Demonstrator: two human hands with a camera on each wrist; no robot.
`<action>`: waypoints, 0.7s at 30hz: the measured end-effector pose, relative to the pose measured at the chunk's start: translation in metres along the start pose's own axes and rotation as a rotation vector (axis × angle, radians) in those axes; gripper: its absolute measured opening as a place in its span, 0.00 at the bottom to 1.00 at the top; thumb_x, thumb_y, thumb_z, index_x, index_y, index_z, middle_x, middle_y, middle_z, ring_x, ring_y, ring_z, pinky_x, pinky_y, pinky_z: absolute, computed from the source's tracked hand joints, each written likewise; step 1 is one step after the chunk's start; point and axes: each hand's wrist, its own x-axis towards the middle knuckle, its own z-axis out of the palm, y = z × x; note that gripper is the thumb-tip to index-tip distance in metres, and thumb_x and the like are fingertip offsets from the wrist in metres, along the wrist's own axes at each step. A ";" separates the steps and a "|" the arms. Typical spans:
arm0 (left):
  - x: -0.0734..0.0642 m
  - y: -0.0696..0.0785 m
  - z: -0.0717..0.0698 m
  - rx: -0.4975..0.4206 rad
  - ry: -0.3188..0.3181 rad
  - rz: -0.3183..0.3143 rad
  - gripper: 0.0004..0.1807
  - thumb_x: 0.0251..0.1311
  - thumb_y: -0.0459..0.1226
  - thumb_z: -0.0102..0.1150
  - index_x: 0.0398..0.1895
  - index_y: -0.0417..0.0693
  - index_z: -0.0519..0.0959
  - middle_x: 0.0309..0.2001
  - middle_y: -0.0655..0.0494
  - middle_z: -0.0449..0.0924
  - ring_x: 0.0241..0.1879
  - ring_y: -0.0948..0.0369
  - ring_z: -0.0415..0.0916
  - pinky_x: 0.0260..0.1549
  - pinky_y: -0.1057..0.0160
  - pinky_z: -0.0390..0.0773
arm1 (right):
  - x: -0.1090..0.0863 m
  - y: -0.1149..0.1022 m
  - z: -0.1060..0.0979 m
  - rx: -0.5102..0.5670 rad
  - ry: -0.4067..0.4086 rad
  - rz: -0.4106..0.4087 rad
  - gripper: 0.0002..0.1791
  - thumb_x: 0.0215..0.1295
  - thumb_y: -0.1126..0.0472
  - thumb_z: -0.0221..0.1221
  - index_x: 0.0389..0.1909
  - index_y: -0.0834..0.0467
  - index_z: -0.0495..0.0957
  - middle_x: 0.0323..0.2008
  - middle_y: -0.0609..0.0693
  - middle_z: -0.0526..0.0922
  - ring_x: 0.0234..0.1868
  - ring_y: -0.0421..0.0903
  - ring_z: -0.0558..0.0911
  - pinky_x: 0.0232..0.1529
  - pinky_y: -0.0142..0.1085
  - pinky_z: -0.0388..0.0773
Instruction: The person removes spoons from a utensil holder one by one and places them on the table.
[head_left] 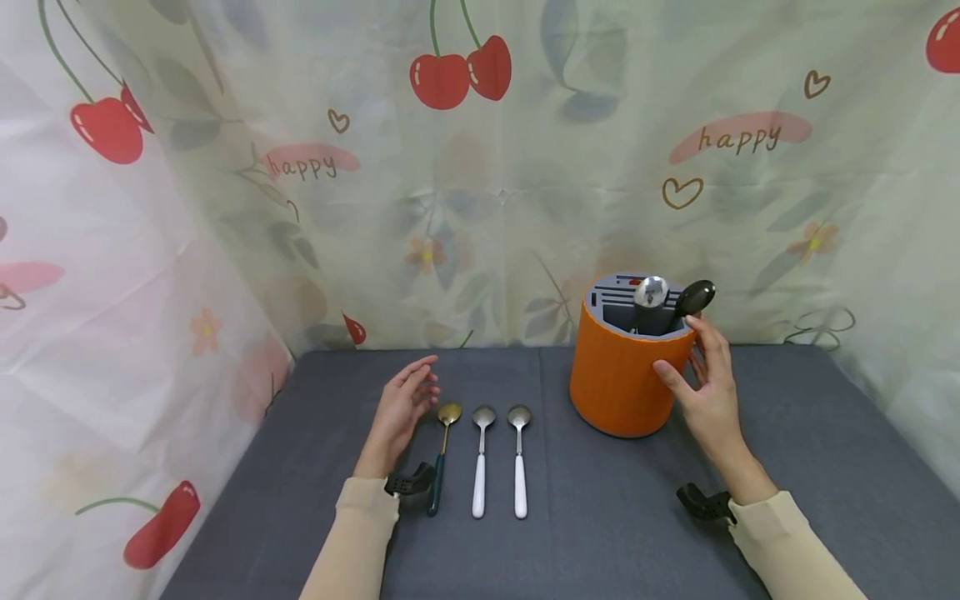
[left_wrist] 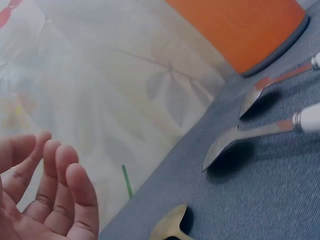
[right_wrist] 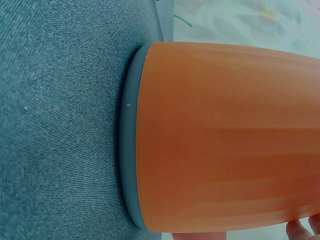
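An orange utensil holder [head_left: 618,375] with a grey slotted top stands upright on the dark grey cloth. My right hand [head_left: 716,404] is at its right side, thumb out along the front wall and fingertips at the rim. A silver spoon head [head_left: 651,291] and a black spoon [head_left: 696,297] stick up from the holder. My left hand [head_left: 401,408] hovers with loosely bent fingers and nothing in it, just left of a gold spoon [head_left: 449,413] with a dark green handle. Two silver spoons with white handles, one in the middle [head_left: 479,475] and one farther right [head_left: 520,475], lie parallel beside it.
A cherry-patterned curtain [head_left: 502,208] hangs behind the table and along both sides. The grey tablecloth [head_left: 600,533] ends at the curtain. A thin loop of cord [head_left: 823,329] shows at the back right. Each wrist wears a black band [head_left: 705,502].
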 end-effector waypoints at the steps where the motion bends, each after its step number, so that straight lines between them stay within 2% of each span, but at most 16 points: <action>1: 0.000 0.001 0.001 -0.016 0.003 0.002 0.23 0.80 0.42 0.53 0.71 0.41 0.75 0.42 0.55 0.80 0.38 0.61 0.79 0.45 0.58 0.81 | 0.000 0.001 0.000 0.000 0.001 0.000 0.43 0.68 0.74 0.65 0.80 0.52 0.61 0.79 0.50 0.57 0.76 0.46 0.62 0.79 0.42 0.57; 5: -0.002 0.004 0.006 -0.069 0.012 0.020 0.22 0.80 0.42 0.53 0.69 0.41 0.75 0.39 0.56 0.80 0.37 0.61 0.78 0.44 0.59 0.80 | 0.001 0.007 -0.001 0.010 0.001 -0.014 0.44 0.67 0.74 0.66 0.80 0.50 0.62 0.78 0.47 0.58 0.76 0.44 0.62 0.78 0.39 0.58; 12: -0.006 0.015 0.017 -0.214 -0.057 0.069 0.23 0.81 0.41 0.52 0.71 0.37 0.72 0.40 0.56 0.79 0.38 0.62 0.78 0.39 0.65 0.80 | 0.001 0.006 -0.002 0.021 -0.002 -0.027 0.44 0.67 0.73 0.67 0.80 0.49 0.61 0.78 0.45 0.57 0.75 0.44 0.62 0.78 0.40 0.58; 17: -0.009 0.020 0.028 -0.228 -0.091 0.080 0.22 0.81 0.39 0.51 0.69 0.36 0.72 0.41 0.56 0.81 0.41 0.60 0.80 0.41 0.64 0.82 | 0.001 0.006 -0.002 0.028 0.001 -0.032 0.44 0.66 0.74 0.67 0.80 0.49 0.62 0.78 0.44 0.58 0.75 0.44 0.63 0.78 0.38 0.58; 21: -0.013 0.026 0.035 -0.205 -0.110 0.092 0.22 0.81 0.39 0.52 0.69 0.36 0.73 0.44 0.54 0.82 0.43 0.59 0.82 0.44 0.62 0.83 | 0.002 0.007 -0.001 0.032 0.005 -0.028 0.44 0.66 0.75 0.66 0.79 0.51 0.63 0.78 0.46 0.58 0.74 0.43 0.63 0.78 0.45 0.58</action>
